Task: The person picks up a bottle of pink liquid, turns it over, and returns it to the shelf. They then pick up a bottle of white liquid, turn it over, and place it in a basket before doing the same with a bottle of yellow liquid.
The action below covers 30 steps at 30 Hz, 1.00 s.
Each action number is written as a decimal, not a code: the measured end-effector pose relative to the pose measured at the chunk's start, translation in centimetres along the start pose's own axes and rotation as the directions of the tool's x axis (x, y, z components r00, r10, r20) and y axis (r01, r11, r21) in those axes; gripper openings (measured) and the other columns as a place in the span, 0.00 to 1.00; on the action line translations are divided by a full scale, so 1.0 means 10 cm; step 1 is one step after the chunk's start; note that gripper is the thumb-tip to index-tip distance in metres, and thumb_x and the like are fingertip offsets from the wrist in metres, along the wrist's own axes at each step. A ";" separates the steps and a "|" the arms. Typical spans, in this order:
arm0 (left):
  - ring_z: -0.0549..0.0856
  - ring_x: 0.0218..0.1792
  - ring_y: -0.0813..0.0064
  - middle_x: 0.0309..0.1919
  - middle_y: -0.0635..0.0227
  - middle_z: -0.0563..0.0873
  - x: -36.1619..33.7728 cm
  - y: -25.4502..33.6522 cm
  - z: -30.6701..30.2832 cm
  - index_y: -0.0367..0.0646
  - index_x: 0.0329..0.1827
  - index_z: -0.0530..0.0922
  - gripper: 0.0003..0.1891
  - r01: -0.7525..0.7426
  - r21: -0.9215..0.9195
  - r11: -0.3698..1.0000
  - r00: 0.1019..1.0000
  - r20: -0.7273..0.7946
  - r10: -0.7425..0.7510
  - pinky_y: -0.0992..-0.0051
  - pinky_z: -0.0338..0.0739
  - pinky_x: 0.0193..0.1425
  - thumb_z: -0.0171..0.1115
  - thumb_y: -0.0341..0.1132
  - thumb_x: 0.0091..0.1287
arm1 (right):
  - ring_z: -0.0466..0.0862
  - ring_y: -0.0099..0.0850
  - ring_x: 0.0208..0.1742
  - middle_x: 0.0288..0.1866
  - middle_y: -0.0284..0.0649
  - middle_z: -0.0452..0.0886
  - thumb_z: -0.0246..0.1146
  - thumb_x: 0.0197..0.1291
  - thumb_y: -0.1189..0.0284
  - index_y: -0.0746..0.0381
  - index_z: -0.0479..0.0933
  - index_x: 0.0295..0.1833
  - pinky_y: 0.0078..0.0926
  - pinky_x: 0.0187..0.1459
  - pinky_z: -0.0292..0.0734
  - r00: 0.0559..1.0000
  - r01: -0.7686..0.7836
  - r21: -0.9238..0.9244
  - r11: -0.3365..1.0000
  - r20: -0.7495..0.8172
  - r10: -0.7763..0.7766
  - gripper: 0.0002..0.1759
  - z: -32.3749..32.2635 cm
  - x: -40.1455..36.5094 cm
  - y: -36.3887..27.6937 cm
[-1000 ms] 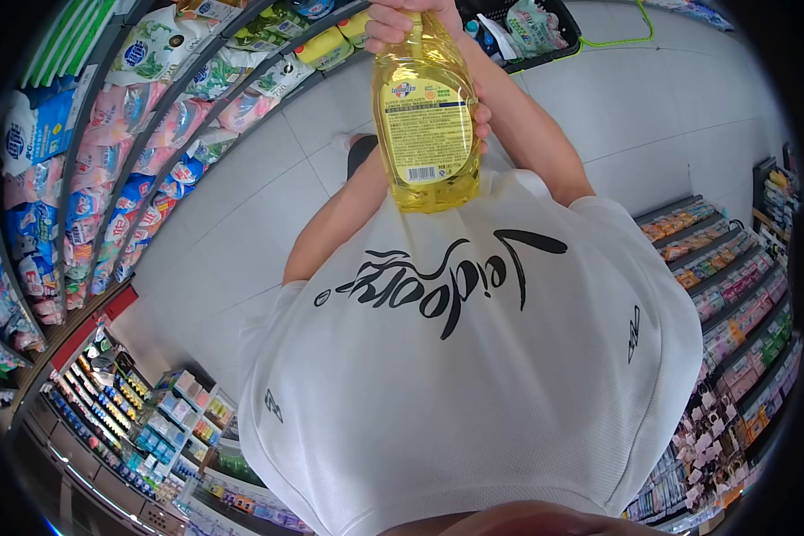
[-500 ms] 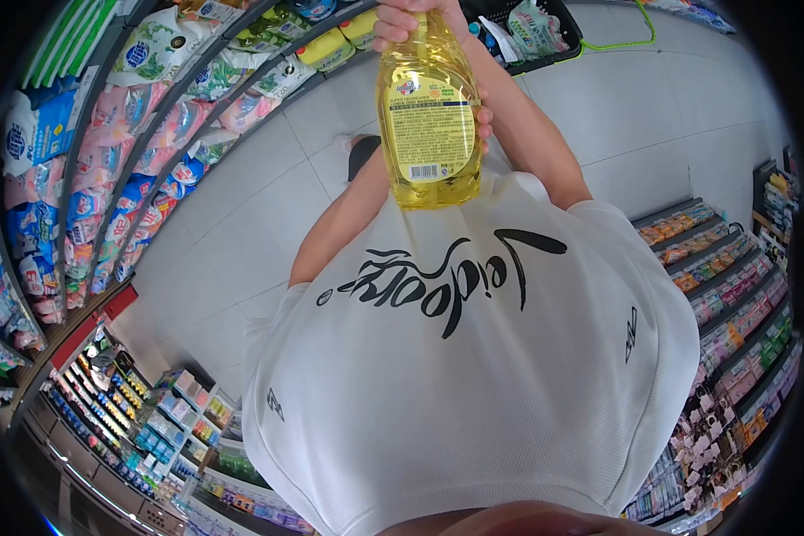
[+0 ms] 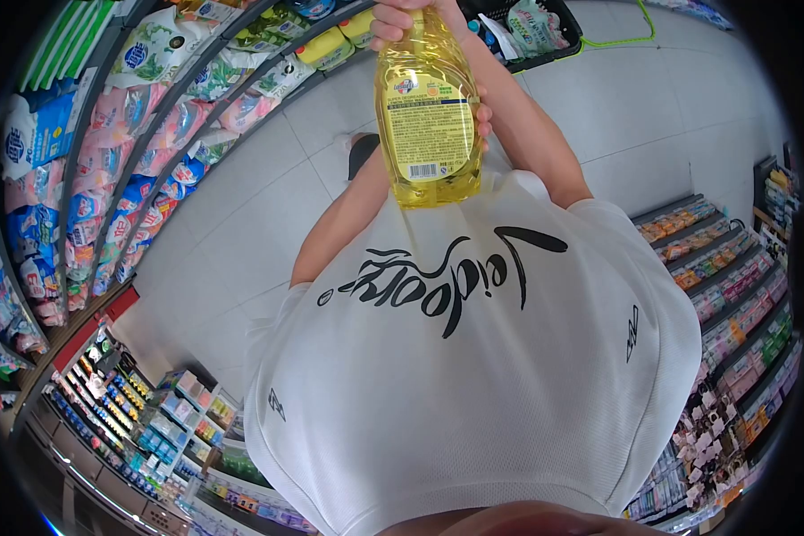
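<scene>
Largest around us is the tiled shop floor [image 3: 241, 223], with stocked shelves [image 3: 134, 134] curving away to the left of the yellow bottle [image 3: 427, 107]. More racks [image 3: 732, 286] stand to its lower right. Our white printed shirt [image 3: 473, 375] fills the view below the bottle, whose base sits just above the lettering. A black basket [image 3: 545, 36] lies on the floor to the upper right of the bottle.

We hold the bottle out in front of the chest, its back label [image 3: 424, 134] facing us. Our right hand [image 3: 402, 20] is wrapped tightly round the neck. Our left hand [image 3: 483, 121] cups the body from behind, and only its curled fingertips show at the bottle's right edge.

We judge this hold works best if the left hand carries the weight while the right only steadies the neck. The label should stay square to us and clear of fingers.
</scene>
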<state>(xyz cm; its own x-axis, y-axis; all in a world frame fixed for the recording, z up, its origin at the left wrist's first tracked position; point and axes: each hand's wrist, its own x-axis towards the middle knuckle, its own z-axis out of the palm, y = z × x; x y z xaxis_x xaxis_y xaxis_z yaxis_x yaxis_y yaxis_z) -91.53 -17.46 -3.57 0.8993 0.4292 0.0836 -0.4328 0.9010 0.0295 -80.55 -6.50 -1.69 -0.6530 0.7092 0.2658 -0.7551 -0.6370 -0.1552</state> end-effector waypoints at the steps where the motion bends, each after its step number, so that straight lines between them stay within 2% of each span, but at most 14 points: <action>1: 0.77 0.52 0.56 0.49 0.52 0.74 0.00 0.00 0.00 0.33 0.66 0.65 0.40 -0.002 0.000 1.000 1.000 0.000 0.002 0.56 0.76 0.60 0.64 0.56 0.61 | 0.78 0.37 0.32 0.24 0.35 0.72 0.57 0.56 0.71 0.58 0.69 0.30 0.41 0.45 0.77 1.000 -0.002 0.001 1.000 0.000 0.002 0.04 0.01 0.00 0.01; 16: 0.76 0.52 0.55 0.49 0.51 0.74 -0.01 0.03 0.04 0.32 0.67 0.64 0.42 -0.012 -0.022 1.000 1.000 0.028 0.013 0.56 0.75 0.61 0.63 0.58 0.60 | 0.78 0.36 0.32 0.23 0.35 0.72 0.57 0.56 0.72 0.58 0.69 0.29 0.42 0.47 0.79 1.000 -0.017 0.010 1.000 -0.021 0.017 0.05 0.04 0.05 0.02; 18: 0.77 0.57 0.54 0.53 0.52 0.75 0.01 0.05 0.05 0.37 0.65 0.66 0.30 0.034 -0.060 0.998 0.992 0.124 -0.026 0.55 0.75 0.65 0.59 0.48 0.68 | 0.78 0.36 0.32 0.23 0.35 0.72 0.57 0.56 0.72 0.58 0.69 0.29 0.41 0.47 0.79 0.999 -0.014 0.010 1.000 -0.038 0.014 0.05 0.04 0.04 0.01; 19: 0.77 0.57 0.54 0.53 0.52 0.75 0.01 0.05 0.04 0.37 0.65 0.66 0.30 0.034 -0.060 0.998 0.992 0.124 -0.027 0.55 0.75 0.65 0.59 0.48 0.68 | 0.78 0.36 0.32 0.23 0.35 0.72 0.57 0.56 0.72 0.58 0.69 0.29 0.41 0.47 0.79 0.999 -0.013 0.010 1.000 -0.038 0.014 0.05 0.05 0.04 0.01; 21: 0.76 0.52 0.56 0.48 0.52 0.74 -0.01 0.03 0.02 0.33 0.67 0.65 0.39 0.001 -0.014 1.000 1.000 -0.003 -0.001 0.57 0.76 0.59 0.63 0.56 0.62 | 0.77 0.36 0.31 0.23 0.35 0.72 0.57 0.55 0.72 0.58 0.69 0.29 0.40 0.46 0.79 0.999 -0.014 0.003 1.000 -0.050 0.014 0.05 0.05 0.03 0.00; 30: 0.77 0.52 0.56 0.48 0.52 0.75 -0.02 0.03 0.02 0.33 0.67 0.65 0.40 -0.011 -0.010 1.000 1.000 0.009 0.011 0.57 0.76 0.59 0.62 0.56 0.62 | 0.76 0.35 0.29 0.23 0.36 0.72 0.58 0.54 0.72 0.58 0.70 0.28 0.38 0.44 0.76 0.999 -0.032 0.003 0.999 -0.029 0.032 0.05 0.02 0.06 -0.01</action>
<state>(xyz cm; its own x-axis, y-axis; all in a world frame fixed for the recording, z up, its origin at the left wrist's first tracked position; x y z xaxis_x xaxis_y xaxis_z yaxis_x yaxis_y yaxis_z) -91.82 -17.28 -3.41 0.8938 0.4389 0.0924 -0.4423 0.8967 0.0185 -80.86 -6.12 -1.30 -0.6786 0.6965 0.2333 -0.7333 -0.6606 -0.1610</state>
